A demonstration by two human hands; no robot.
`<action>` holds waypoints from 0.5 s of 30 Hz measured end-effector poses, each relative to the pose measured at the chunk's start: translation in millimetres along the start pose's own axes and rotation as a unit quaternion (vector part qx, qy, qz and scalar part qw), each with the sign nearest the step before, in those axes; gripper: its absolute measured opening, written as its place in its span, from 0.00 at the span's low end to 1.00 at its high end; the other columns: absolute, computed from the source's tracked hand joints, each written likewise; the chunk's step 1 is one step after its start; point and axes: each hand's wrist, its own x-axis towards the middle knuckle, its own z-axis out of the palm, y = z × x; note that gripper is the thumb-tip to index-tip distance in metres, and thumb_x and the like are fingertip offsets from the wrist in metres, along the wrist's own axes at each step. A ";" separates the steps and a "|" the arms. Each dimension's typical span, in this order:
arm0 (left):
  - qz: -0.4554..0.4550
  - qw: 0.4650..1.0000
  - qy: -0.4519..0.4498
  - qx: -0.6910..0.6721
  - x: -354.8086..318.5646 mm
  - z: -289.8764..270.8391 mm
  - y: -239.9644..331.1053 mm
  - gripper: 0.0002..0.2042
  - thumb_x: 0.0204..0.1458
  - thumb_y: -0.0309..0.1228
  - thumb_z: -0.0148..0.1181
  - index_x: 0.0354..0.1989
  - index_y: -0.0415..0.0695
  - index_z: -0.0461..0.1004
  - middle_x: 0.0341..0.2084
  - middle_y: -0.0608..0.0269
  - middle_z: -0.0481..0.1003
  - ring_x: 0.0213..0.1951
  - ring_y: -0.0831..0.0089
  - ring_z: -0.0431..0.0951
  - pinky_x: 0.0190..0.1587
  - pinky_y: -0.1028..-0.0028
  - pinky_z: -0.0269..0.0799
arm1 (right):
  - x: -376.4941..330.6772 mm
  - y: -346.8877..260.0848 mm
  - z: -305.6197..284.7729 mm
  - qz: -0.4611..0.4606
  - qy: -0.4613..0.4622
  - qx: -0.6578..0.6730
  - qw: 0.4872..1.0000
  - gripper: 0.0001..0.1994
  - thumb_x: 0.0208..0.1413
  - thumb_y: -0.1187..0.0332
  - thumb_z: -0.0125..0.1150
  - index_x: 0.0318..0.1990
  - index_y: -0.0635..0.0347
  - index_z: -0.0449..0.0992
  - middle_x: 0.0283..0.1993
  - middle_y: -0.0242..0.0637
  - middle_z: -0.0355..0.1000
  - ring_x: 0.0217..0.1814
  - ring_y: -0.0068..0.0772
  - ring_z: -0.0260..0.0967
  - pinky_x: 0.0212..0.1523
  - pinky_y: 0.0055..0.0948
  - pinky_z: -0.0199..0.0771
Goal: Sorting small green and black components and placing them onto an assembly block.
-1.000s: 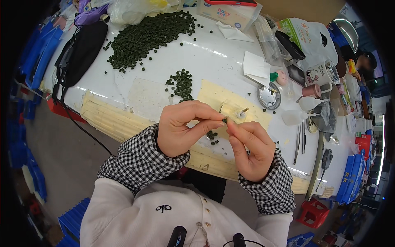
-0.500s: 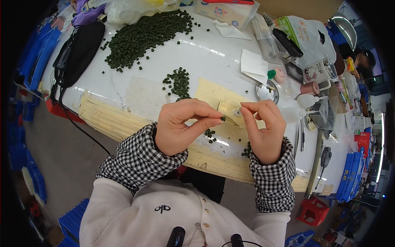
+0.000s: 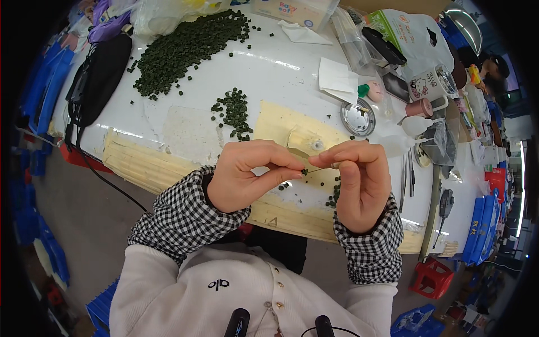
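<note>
My left hand (image 3: 244,173) is closed in a pinch on a small dark green piece (image 3: 304,172). Opposite it, my right hand (image 3: 359,180) pinches a thin, needle-like tool (image 3: 321,168) whose tip points at that piece; whether the tip touches it is too small to tell. Just beyond the fingers, a pale folded block (image 3: 300,139) with a small white round part (image 3: 318,145) lies on a yellow sheet (image 3: 269,121). Loose green pieces (image 3: 332,197) are scattered beside and below my right hand.
A small heap of green pieces (image 3: 231,112) lies ahead, with a large heap (image 3: 182,53) farther off. Round metal dish (image 3: 358,119), white paper (image 3: 337,81), white squeeze bottle (image 3: 396,145) and tweezers (image 3: 403,182) are at right. A black pouch (image 3: 104,78) lies at left.
My right hand has moved away from the white round part and toward me, and a thin tool now shows between its fingers. My left hand keeps its pinch. The view has shifted slightly.
</note>
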 end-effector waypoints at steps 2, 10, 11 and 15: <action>-0.001 1.000 0.001 -0.004 -0.4 0.6 -0.3 0.07 0.49 0.16 0.63 0.37 0.36 0.79 0.31 0.56 0.80 0.34 0.72 0.80 0.39 0.77 0.74 | -1.0 2.7 1.6 -0.001 -0.011 0.007 1.000 0.07 0.65 0.74 0.48 0.44 0.70 0.67 0.40 0.43 0.74 0.42 0.30 0.76 0.44 0.24 0.75; -0.007 1.000 0.000 -0.014 -0.4 0.7 -0.7 0.07 0.49 0.16 0.63 0.37 0.35 0.79 0.31 0.56 0.80 0.34 0.72 0.80 0.39 0.77 0.74 | -0.2 2.2 -0.3 -0.016 -0.020 -0.022 0.999 0.05 0.64 0.75 0.49 0.43 0.70 0.67 0.40 0.43 0.74 0.41 0.30 0.77 0.42 0.23 0.75; -0.007 1.000 0.000 -0.014 -0.2 0.6 -0.3 0.07 0.49 0.16 0.63 0.37 0.35 0.79 0.31 0.56 0.80 0.34 0.72 0.80 0.39 0.77 0.74 | 0.1 1.7 -0.4 -0.019 -0.021 -0.027 0.999 0.05 0.64 0.75 0.49 0.43 0.69 0.67 0.40 0.43 0.74 0.41 0.30 0.77 0.42 0.23 0.75; -0.004 1.000 -0.002 -0.007 -0.8 0.7 -0.9 0.07 0.49 0.16 0.63 0.37 0.35 0.79 0.31 0.56 0.80 0.34 0.72 0.80 0.39 0.76 0.74 | -0.1 0.6 -0.3 -0.020 -0.028 -0.040 0.999 0.05 0.64 0.75 0.50 0.43 0.69 0.68 0.40 0.43 0.74 0.41 0.30 0.77 0.42 0.23 0.75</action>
